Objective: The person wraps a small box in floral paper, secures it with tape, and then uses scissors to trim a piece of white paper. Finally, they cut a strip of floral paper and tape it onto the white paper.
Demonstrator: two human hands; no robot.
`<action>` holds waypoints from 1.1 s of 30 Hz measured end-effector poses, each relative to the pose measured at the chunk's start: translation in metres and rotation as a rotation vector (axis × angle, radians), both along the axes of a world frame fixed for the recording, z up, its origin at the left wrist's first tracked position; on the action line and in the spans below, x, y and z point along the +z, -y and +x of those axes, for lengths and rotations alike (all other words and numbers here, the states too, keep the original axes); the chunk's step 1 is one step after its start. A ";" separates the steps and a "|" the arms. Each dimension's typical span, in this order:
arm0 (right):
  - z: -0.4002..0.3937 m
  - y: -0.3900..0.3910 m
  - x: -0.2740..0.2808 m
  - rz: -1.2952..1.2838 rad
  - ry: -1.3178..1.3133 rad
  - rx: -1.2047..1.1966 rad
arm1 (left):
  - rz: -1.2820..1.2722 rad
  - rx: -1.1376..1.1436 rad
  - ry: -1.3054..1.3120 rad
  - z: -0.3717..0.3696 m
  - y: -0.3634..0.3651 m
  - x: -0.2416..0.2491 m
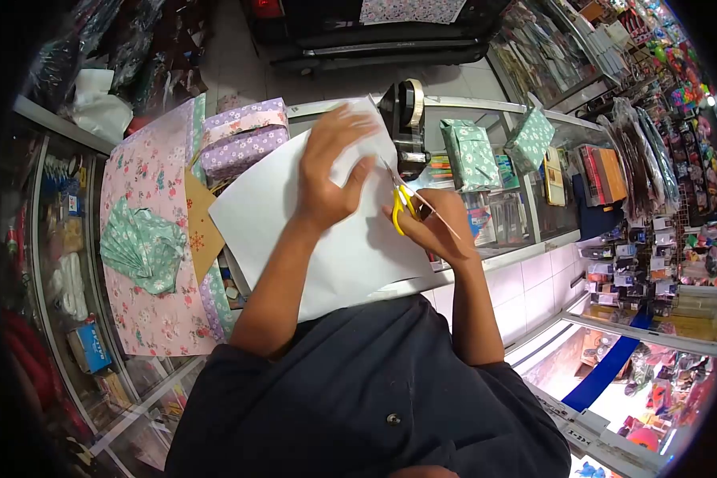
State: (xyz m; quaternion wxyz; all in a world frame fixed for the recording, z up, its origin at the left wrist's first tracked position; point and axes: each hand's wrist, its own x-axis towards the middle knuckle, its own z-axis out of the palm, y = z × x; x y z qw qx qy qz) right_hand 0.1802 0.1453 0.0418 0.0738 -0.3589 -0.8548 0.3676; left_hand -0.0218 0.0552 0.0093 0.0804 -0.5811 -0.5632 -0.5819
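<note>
A large white sheet of paper (350,255) lies over the glass counter in front of me. My left hand (331,167) is over its upper part, thumb apart from the fingers, which are stretched out and slightly blurred. At the sheet's right edge my right hand (442,227) grips yellow-handled scissors (405,209), their blades pointing up and away along the paper's edge. A narrow strip of paper hangs beside the right hand. Just beyond the scissors stands a black tape dispenser (410,131) with a roll of tape.
Green floral wrapped packages (472,155) sit at the right, a purple floral one (243,142) at the left. Pink floral paper (147,319) with a folded green piece (143,245) covers the left side. Glass display cases (502,215) hold stationery.
</note>
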 end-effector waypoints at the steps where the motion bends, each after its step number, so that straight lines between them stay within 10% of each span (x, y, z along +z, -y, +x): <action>1: 0.002 -0.003 -0.008 0.072 -0.044 0.043 | -0.043 0.110 -0.011 -0.003 0.001 0.001; 15: 0.011 -0.020 0.004 -0.192 -0.133 0.163 | -0.165 0.195 0.295 -0.006 0.021 0.023; 22: 0.014 -0.025 0.007 -0.115 -0.235 0.256 | -0.369 0.319 -0.098 -0.001 0.035 0.047; 33: 0.004 -0.011 -0.019 -0.355 -0.439 0.166 | -0.472 0.277 0.076 0.007 0.038 0.057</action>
